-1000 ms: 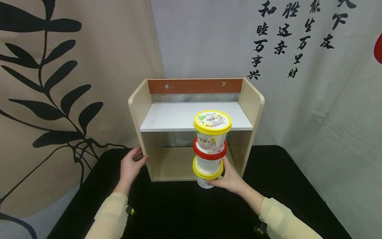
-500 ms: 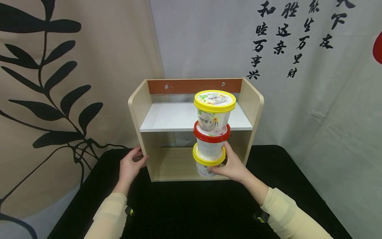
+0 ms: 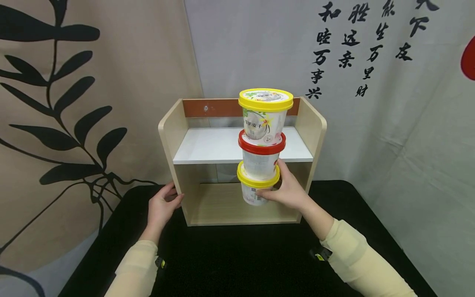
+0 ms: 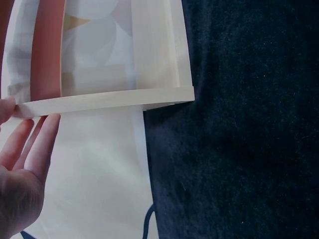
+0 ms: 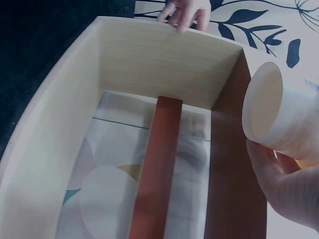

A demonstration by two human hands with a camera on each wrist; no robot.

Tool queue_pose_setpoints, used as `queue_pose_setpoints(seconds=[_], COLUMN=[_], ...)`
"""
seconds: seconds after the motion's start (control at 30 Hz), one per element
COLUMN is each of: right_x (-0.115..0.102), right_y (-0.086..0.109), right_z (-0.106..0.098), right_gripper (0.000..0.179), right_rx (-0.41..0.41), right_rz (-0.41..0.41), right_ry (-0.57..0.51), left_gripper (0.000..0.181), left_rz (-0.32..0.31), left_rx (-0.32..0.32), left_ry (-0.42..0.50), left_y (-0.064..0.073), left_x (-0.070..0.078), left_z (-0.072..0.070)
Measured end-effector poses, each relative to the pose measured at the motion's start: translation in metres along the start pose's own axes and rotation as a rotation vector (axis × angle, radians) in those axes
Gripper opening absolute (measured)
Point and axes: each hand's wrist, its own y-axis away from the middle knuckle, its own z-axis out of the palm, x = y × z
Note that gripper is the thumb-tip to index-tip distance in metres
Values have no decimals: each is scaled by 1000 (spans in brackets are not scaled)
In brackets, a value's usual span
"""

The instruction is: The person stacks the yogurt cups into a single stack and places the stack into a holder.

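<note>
A small two-tier wooden shelf stands on the black cloth. My left hand holds its left side panel by the edge, thumb and fingers on either side. Three lidded paper tubs are stacked upright and held in the air before the shelf. At the top is a yellow-lidded tub, below it a red-lidded tub, and lowest another yellow-lidded tub. My right hand grips the lowest tub around its right side. In the right wrist view only that tub's bottom shows plainly.
The white upper board lies behind the stack at mid height. A brown back rail crosses the top. Black cloth covers the table, and a curtain with a printed plant hangs behind.
My right hand has lifted the tub stack steadily, from low before the shelf's base to the top lid overlapping the brown rail. My left hand stays on the side panel.
</note>
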Motion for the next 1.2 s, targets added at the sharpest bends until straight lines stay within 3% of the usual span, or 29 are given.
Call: queue_pose_setpoints(seconds=[0.43, 1.2], right_x=[-28, -42], right_y=[-24, -58], right_z=[-9, -8], right_gripper=[90, 86], right_rx=[45, 88], right_rz=[71, 50], right_ry=[42, 39], left_gripper=[56, 56], left_rz=[-9, 16], left_rx=[-3, 10], left_ry=[7, 2], left_y=[1, 1], left_x=[5, 1], left_z=[0, 2])
